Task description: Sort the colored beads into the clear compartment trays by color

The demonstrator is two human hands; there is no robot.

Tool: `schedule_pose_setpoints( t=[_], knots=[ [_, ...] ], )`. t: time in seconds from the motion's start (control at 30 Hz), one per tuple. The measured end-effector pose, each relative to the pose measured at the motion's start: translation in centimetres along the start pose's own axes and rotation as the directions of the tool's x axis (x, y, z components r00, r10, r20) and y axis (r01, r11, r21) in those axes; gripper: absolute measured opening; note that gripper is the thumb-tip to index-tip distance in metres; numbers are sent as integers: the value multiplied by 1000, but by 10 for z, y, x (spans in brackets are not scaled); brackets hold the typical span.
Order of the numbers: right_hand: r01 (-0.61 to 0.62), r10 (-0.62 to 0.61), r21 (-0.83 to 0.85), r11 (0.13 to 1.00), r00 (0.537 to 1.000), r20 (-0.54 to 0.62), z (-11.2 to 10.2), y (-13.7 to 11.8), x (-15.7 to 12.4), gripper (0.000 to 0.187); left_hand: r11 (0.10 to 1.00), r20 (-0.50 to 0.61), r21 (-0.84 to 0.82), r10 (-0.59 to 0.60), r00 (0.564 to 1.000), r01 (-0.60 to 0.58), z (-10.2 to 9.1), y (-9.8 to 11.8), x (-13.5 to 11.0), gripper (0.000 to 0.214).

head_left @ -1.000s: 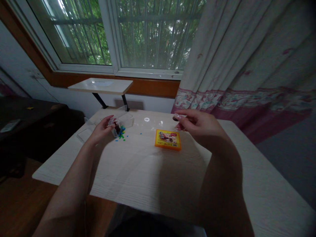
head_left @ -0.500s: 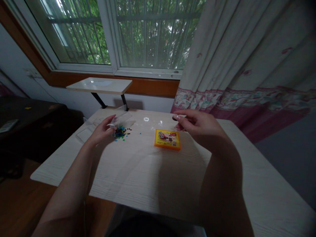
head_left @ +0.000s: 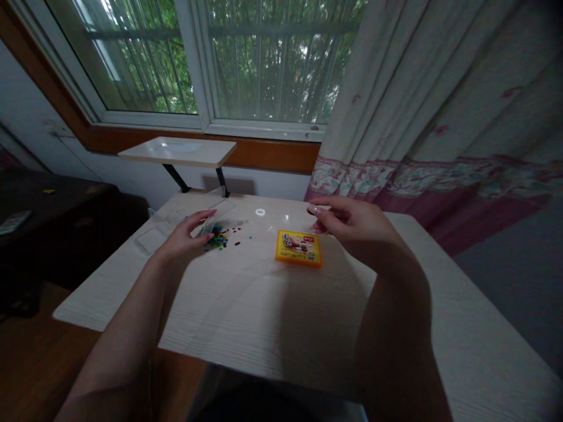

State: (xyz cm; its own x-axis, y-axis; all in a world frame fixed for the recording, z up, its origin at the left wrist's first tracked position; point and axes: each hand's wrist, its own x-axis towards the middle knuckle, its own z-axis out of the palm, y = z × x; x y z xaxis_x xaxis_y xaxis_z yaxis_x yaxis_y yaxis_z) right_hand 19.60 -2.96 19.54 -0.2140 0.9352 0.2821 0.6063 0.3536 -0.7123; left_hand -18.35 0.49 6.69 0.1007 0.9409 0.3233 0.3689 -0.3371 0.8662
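From where I watch, the clear box [head_left: 208, 225] in the left hand [head_left: 187, 236] has tipped further: a second ago dark pieces sat inside it, and now dark red pieces [head_left: 237, 243] lie spilled on the table, scattered to the right of the blue and green pieces [head_left: 216, 239]. I see the left thumb and fingers closed on that box, just above the heap. My right hand [head_left: 345, 225] has hardly moved, thumb and forefinger pinching a small dark piece [head_left: 310, 212] above the yellow-orange box [head_left: 298, 248], which lies flat where it was. The pale wood-grain table [head_left: 237, 305] carries more clear containers [head_left: 150, 240] at left and a raised shelf [head_left: 178, 152] near the window [head_left: 281, 70], with a flowered curtain [head_left: 404, 105] hanging at right
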Motion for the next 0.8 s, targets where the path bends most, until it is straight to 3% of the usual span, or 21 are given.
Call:
schedule_pose_setpoints(
  t=[0.4,0.8],
  knots=[
    [8,-9,-43,999,1000,-19,-1,-2,-1,33,997,-24,72,36,999,-35,-1,5,0,60],
    [-12,41,-221,975,991,128,3,15,8,34,996,-87,62,74,993,-69,-9,-14,3,62]
  ],
)
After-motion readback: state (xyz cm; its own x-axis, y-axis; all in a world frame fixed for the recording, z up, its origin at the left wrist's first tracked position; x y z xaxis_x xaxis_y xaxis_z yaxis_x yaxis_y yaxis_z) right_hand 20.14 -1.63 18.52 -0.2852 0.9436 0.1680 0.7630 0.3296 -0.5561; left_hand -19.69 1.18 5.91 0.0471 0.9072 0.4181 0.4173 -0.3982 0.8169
